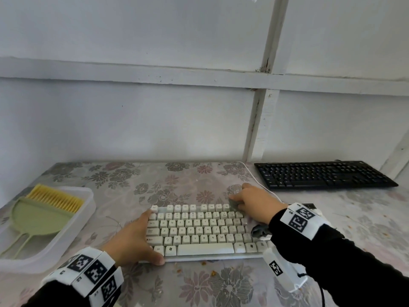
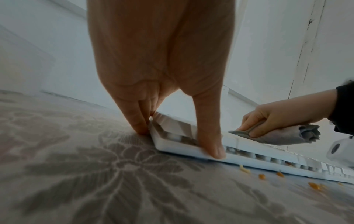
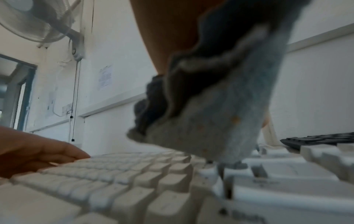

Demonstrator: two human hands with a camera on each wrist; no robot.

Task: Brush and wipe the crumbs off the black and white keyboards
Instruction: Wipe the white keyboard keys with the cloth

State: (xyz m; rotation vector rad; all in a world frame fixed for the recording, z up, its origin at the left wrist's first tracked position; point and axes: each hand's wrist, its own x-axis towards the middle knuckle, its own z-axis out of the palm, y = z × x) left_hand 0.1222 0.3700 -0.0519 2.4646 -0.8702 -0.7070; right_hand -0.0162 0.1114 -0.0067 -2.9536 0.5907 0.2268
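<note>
A white keyboard (image 1: 199, 231) lies mid-table on the flowered cloth. My left hand (image 1: 139, 235) steadies its left end, with the thumb (image 2: 212, 141) on the front edge and straight fingers (image 2: 138, 121) against the left corner. My right hand (image 1: 252, 200) pinches a grey cloth (image 2: 287, 136) and presses it on the keyboard's back right keys. The cloth (image 3: 220, 121) carries a few orange specks. A black keyboard (image 1: 321, 175) lies at the back right, with no hand on it. Orange crumbs (image 2: 261, 176) lie on the table before the white keyboard.
A clear tray (image 1: 88, 209) at the left holds a green dustpan (image 1: 35, 218) and a yellow-bristled brush (image 1: 55, 199). The white keyboard's cable (image 1: 254, 176) runs to the back wall. More crumbs (image 1: 385, 234) dot the table's right side.
</note>
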